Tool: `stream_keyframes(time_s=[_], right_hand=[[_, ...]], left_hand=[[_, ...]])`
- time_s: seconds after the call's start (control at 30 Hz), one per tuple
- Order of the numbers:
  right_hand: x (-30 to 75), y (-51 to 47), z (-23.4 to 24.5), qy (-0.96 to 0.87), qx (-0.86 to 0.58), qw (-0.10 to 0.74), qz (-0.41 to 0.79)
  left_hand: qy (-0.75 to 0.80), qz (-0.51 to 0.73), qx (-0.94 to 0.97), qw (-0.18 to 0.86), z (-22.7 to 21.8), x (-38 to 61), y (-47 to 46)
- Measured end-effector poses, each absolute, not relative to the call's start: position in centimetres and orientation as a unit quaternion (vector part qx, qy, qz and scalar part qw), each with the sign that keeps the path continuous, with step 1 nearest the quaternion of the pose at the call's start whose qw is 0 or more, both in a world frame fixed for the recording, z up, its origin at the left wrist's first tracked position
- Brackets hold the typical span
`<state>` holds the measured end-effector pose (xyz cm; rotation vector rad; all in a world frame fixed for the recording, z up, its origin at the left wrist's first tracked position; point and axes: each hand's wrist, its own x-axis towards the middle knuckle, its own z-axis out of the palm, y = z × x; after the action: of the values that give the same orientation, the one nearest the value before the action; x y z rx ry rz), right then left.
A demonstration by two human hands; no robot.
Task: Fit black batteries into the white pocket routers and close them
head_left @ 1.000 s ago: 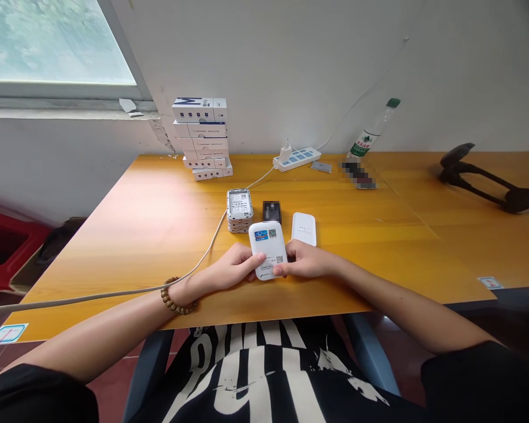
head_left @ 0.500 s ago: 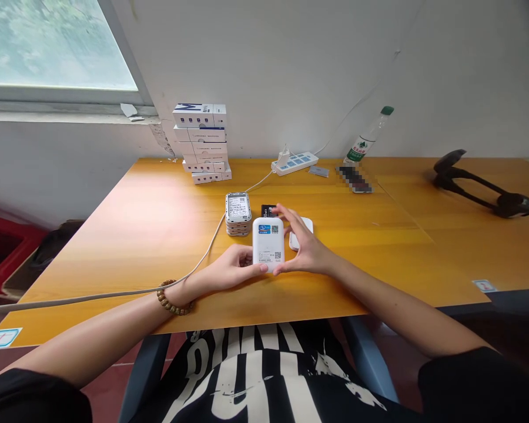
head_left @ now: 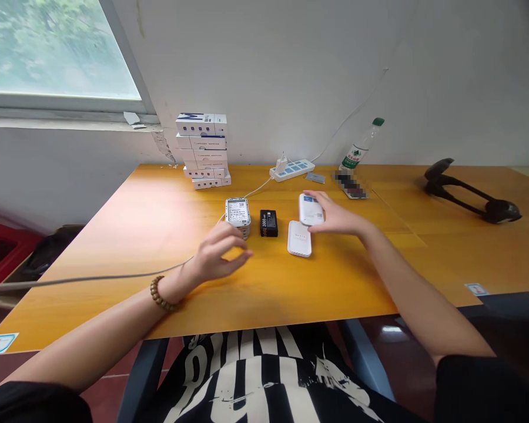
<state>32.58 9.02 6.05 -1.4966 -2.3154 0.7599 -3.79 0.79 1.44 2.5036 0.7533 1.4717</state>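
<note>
Head camera looks down past my black printed T-shirt [head_left: 255, 382] at an orange wood-grain table [head_left: 291, 294]. My right hand [head_left: 337, 218] is spread low over a white portable router [head_left: 311, 210] with a blue label, and my fingers [head_left: 314, 195] lie across its near part; I cannot tell whether they are gripping it or only resting there. My left hand [head_left: 220, 252] holds nothing, its fingers loosely curled above the tabletop, just beside and in front of a stack of white-edged routers [head_left: 238, 217] with a printed label on top. A beaded bracelet [head_left: 161, 294] circles my left wrist, and a pale cable [head_left: 114, 279] runs along the table under that forearm toward the stack. Between the stack and the right-hand devices lies a black battery pack [head_left: 268, 223], and a second white device [head_left: 299, 238] lies blank side up just in front of the labelled router, nearly touching it. Farther back are stacked white boxes [head_left: 203, 151], a blue-and-white power strip [head_left: 291, 170], a plastic water bottle [head_left: 359, 144] and a blurred object [head_left: 349, 185]. A black forked stand [head_left: 471, 194] lies well off to the right.
</note>
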Motion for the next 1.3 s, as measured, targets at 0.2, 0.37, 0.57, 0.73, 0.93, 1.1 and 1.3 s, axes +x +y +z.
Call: stream_keyframes(time_s=[0.2,0.37,0.57,0.73,0.93,1.1,1.3], right_hand=[[35.8,12.6,4.7,-0.77,-0.58,0.007,0.265],[36.6,13.1,3.7,-0.775,-0.579,-0.012,0.252],[37.3,13.6,3.3,-0.787,-0.558,-0.008,0.264],[36.6,13.3,5.2,-0.779,-0.565,0.034,0.268],[29.6,12.3,5.7,-0.846,-0.462,0.095,0.25],[24.3,12.1,4.5,-0.89,-0.394,0.05,0.225],[23.8,11.7,4.5,-0.901,-0.373,0.074,0.209]], left_hand=[[0.415,0.452,0.779,0.127,0.5,-6.5,5.6],[0.44,0.384,0.777,0.238,-0.8,-7.1,6.7],[0.445,0.384,0.767,0.259,-1.1,-7.0,7.1],[0.442,0.401,0.762,0.252,-1.6,-7.0,7.7],[0.395,0.44,0.782,0.199,-0.8,-6.7,6.7],[0.3,0.385,0.853,0.185,1.3,-4.5,2.0],[0.316,0.238,0.881,0.259,0.2,-1.2,-2.6]])
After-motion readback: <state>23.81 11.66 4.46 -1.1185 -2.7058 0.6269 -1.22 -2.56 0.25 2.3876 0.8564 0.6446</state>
